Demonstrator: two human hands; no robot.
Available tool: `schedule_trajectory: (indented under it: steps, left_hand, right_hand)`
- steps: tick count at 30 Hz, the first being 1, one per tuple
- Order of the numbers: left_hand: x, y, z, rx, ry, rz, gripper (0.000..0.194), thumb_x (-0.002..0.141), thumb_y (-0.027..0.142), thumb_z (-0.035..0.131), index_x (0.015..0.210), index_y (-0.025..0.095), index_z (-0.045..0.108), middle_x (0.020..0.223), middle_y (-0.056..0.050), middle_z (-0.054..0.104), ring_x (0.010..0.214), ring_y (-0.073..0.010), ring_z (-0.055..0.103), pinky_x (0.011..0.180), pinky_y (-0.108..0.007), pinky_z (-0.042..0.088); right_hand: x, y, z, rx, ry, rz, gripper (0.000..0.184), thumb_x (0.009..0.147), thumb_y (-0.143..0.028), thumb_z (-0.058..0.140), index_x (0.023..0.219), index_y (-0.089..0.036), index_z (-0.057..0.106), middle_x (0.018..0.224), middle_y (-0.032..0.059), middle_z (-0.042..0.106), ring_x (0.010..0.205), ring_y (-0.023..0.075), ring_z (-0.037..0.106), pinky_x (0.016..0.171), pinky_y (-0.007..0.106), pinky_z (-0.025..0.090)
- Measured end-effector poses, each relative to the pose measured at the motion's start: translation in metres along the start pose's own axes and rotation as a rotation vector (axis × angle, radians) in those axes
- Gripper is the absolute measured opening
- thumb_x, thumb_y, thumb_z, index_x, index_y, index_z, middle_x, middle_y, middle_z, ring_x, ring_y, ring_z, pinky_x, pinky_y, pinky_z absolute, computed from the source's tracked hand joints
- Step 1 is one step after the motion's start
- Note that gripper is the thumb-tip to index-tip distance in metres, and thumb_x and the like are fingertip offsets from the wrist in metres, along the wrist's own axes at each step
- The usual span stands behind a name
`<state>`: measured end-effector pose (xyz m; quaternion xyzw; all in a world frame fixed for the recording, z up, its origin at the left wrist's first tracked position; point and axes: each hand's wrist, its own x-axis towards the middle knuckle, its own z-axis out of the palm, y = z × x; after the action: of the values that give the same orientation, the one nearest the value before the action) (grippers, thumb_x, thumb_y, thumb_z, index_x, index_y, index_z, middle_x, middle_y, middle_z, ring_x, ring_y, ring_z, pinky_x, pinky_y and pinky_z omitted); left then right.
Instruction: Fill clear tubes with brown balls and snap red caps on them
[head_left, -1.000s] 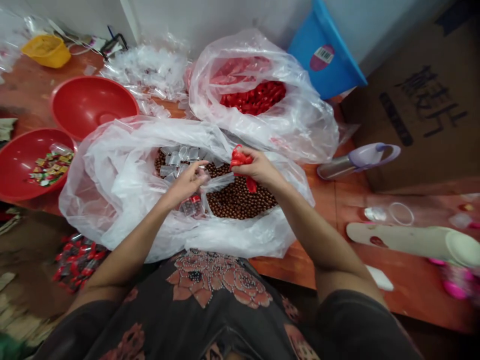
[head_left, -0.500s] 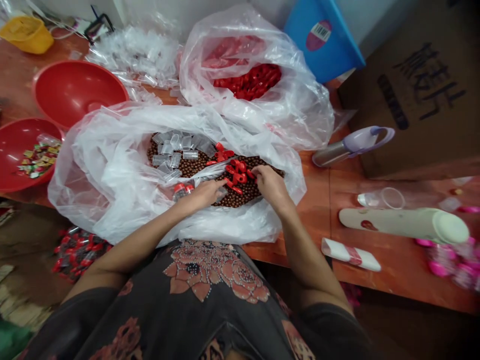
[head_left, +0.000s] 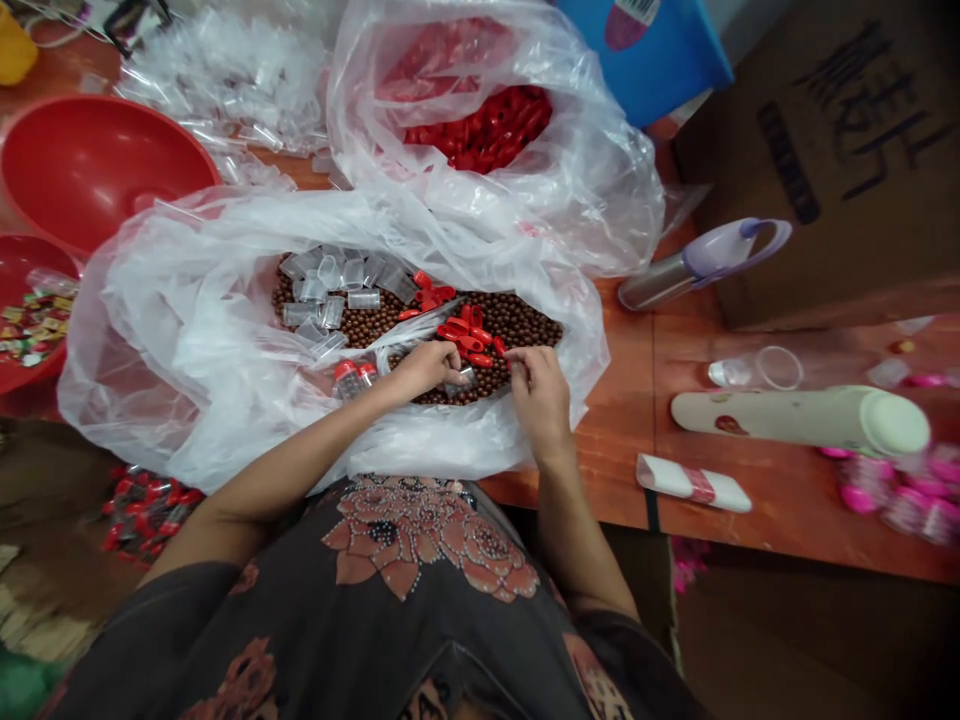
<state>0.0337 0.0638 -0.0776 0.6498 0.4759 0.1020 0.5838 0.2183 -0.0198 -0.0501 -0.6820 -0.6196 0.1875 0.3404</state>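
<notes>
A white plastic bag (head_left: pixel 172 300) lies opened out on the table, with small brown balls (head_left: pixel 517 320) spread inside. My left hand (head_left: pixel 426 370) is closed on a clear plastic tube (head_left: pixel 460 381) just above the balls. My right hand (head_left: pixel 541 395) pinches a small red cap (head_left: pixel 502 348) between thumb and fingers, a short way right of the tube. Loose red caps (head_left: pixel 466 335) rest on the balls beyond my hands. Several clear tubes (head_left: pixel 330 285) lie at the bag's left side. Near my left wrist are red-capped tubes (head_left: pixel 349 378).
Behind stands a clear bag (head_left: pixel 600 170) of red pieces (head_left: pixel 495 130), beside a blue bin (head_left: pixel 660 60). Red bowls (head_left: pixel 97 170) are at left, near a heap of clear tubes (head_left: pixel 232 80). A bottle (head_left: pixel 667 278), a pale green flask (head_left: pixel 780 418) and a carton (head_left: pixel 817 180) are at right.
My right hand has drawn back slightly toward me, with a red cap at its fingertips. My left hand has curled around the clear tube. The camera view has shifted.
</notes>
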Motion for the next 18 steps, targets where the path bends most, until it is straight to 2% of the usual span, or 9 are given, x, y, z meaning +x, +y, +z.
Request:
schedule_trajectory:
  steps: [5,10,14,18]
  left_hand:
    - [0.011,0.003,0.02,-0.055,0.093,0.148,0.018,0.07,0.021,0.075,0.076,0.016,0.059,0.071,0.0,0.06,0.067,-0.0128,0.053,0.066,-0.029,0.038]
    - [0.013,0.003,0.032,-0.262,0.098,0.126,0.021,0.072,0.021,0.074,0.079,0.017,0.055,0.073,0.001,0.059,0.065,-0.0114,0.055,0.064,-0.027,0.043]
    - [0.013,-0.001,0.032,-0.428,0.046,0.091,0.027,0.068,0.014,0.076,0.084,0.017,0.055,0.075,0.001,0.059,0.07,-0.0114,0.058,0.068,-0.027,0.048]
    - [0.009,0.0,0.025,-0.55,0.031,0.022,0.03,0.065,0.006,0.074,0.089,0.014,0.06,0.077,0.001,0.06,0.07,-0.0101,0.058,0.071,-0.028,0.051]
  right_hand:
    - [-0.006,0.01,-0.005,0.037,0.101,0.091,0.021,0.095,-0.025,0.041,0.101,-0.026,0.061,0.104,0.0067,0.06,0.101,0.0214,0.061,0.089,0.04,0.052]
    - [-0.011,0.019,-0.009,0.072,0.186,0.152,0.022,0.095,-0.034,0.045,0.103,-0.025,0.062,0.104,0.0074,0.062,0.1,0.0236,0.062,0.088,0.043,0.053]
    - [-0.008,0.025,-0.01,0.045,0.112,0.155,0.023,0.092,-0.032,0.048,0.104,-0.024,0.065,0.104,0.0076,0.067,0.095,0.0237,0.064,0.089,0.044,0.052]
    - [0.0,0.029,-0.008,-0.087,-0.006,0.083,0.03,0.091,-0.03,0.048,0.114,-0.023,0.066,0.116,0.0101,0.067,0.106,0.0265,0.062,0.094,0.046,0.05]
